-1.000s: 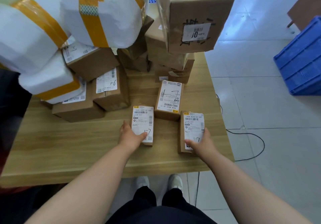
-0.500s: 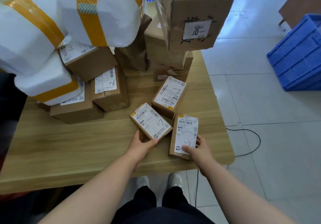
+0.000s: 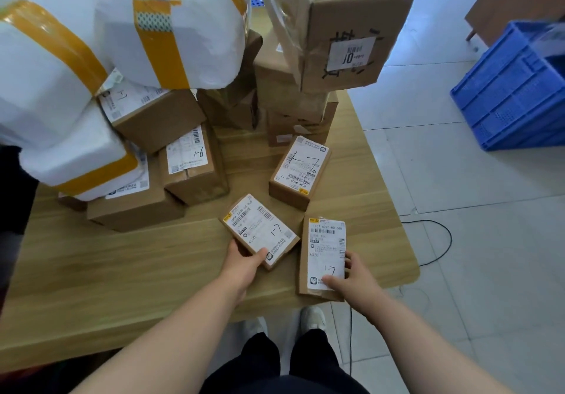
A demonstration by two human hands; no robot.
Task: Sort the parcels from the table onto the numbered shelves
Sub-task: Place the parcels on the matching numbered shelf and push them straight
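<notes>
Head camera looked down on a wooden table (image 3: 122, 271) that filled the left and middle of the frame. A white bundle (image 3: 39, 66) bound with yellow tape bulked in the upper left, with a second taped bundle (image 3: 174, 27) just beside it, both sitting on top of stacked brown cartons. A large cardboard box (image 3: 351, 11) topped the stack at upper centre, its label facing the camera upside down. A blue crate (image 3: 513, 88) stood on the pale tiled floor at the right edge, well apart from the table.

Below the bundles, left of centre, a carton marked 9-1 (image 3: 192, 164) rested on the wood. Right of centre lay a small parcel marked 1-7 (image 3: 301, 170), tilted and touching neither hand.

Two more small parcels (each also marked 1-7 by hand) sat lower in the middle. The left parcel (image 3: 260, 230) lay slantwise, and the left hand (image 3: 244, 267) gripped its near end, thumb across the label corner and fingers tucked under out of sight. The right parcel (image 3: 324, 256) ran nearly straight up the frame, its near end at the table's front edge; the right hand (image 3: 351, 277) held it with the thumb pressed on the label and the fingers curled round its right side. Whether either parcel was raised off the wood could not be told.

A thin black cable (image 3: 440, 241) looped over the tiles at lower right.
</notes>
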